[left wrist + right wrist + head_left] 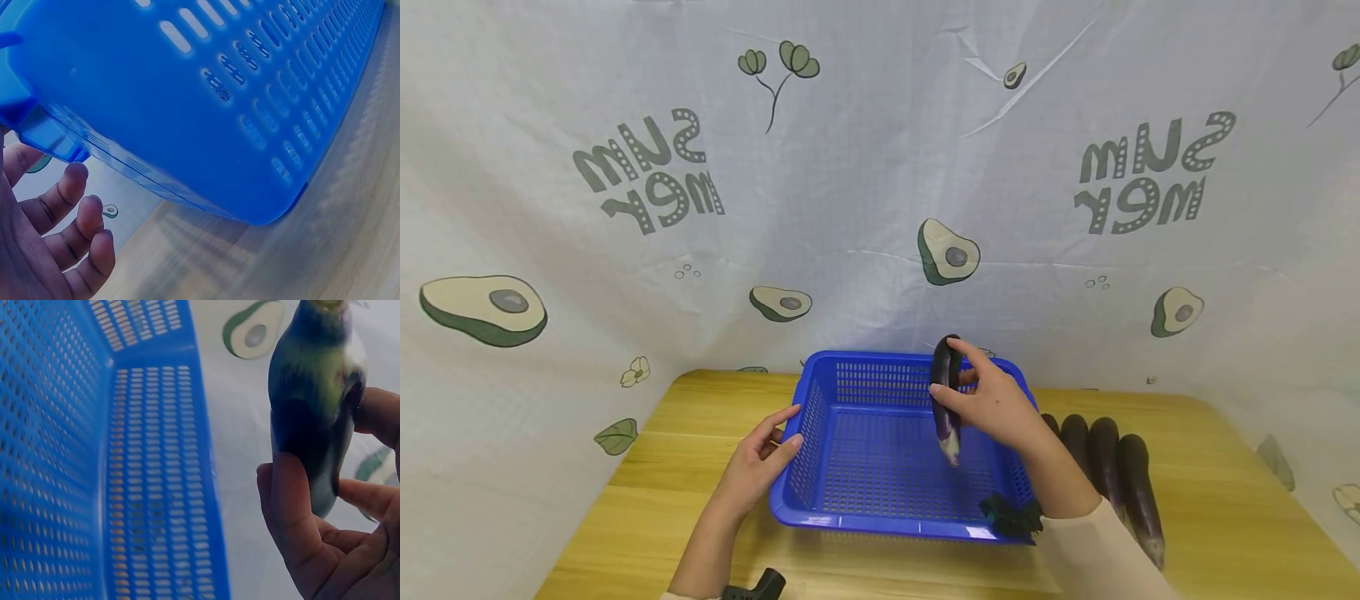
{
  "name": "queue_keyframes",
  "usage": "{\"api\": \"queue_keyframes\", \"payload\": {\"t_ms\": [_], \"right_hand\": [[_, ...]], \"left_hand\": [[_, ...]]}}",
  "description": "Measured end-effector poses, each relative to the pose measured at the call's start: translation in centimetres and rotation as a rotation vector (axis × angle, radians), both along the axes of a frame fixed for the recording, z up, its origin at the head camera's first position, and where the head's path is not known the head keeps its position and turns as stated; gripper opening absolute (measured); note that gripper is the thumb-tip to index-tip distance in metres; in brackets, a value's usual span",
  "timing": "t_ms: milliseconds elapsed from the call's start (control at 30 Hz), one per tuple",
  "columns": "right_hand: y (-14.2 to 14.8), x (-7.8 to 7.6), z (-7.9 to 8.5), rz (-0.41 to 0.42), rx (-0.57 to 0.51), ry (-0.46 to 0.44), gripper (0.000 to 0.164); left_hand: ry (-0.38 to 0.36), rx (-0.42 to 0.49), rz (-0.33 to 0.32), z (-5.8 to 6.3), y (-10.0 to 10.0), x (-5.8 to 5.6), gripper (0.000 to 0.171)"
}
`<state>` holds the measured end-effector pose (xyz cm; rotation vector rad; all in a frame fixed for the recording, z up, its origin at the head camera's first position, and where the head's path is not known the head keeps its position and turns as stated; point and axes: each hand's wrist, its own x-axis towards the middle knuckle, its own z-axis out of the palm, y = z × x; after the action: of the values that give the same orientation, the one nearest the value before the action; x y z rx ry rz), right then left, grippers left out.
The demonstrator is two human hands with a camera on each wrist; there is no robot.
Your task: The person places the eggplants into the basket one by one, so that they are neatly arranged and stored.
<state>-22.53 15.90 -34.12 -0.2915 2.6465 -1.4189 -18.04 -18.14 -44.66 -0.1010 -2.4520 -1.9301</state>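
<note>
A dark purple eggplant (946,392) is held nearly upright over the blue plastic basket (850,522). My right hand (996,404) pinches it between thumb and fingers, with its pale stem end downward in the head view. In the right wrist view, the eggplant (312,406) shows beside the basket's slotted wall (156,462). At the basket's left rim is my left hand (758,467), thumb and index finger on the rim, other fingers bent below it. The left wrist view shows those fingers (69,231) under the rim; the thumb is hidden there.
Several more eggplants (1138,492) lie side by side on the wooden table (1210,492), right of the basket, partly behind my right forearm. A white curtain (850,167) with avocado prints hangs behind the table. A black device (1011,517) on my right wrist overlaps the basket's front right corner.
</note>
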Motion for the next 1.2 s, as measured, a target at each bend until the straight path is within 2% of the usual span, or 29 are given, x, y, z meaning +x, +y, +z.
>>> {"api": "queue_keyframes", "payload": {"t_ms": [400,733,1200], "right_hand": [[-3.6,-1.8,-1.4,0.056,0.008,-0.084,0.08],[-7.0,-2.7,-3.3,0.102,-0.008,-0.151,0.081],[-11.0,-3.6,-5.3,0.148,-0.025,-0.193,0.091]], "left_hand": [[0.001,0.009,0.001,-0.1,0.0,0.0,0.049],[0.008,0.027,0.0,-0.3,0.2,0.1,0.048],[-0.003,0.024,0.006,-0.1,0.2,0.1,0.048]]}}
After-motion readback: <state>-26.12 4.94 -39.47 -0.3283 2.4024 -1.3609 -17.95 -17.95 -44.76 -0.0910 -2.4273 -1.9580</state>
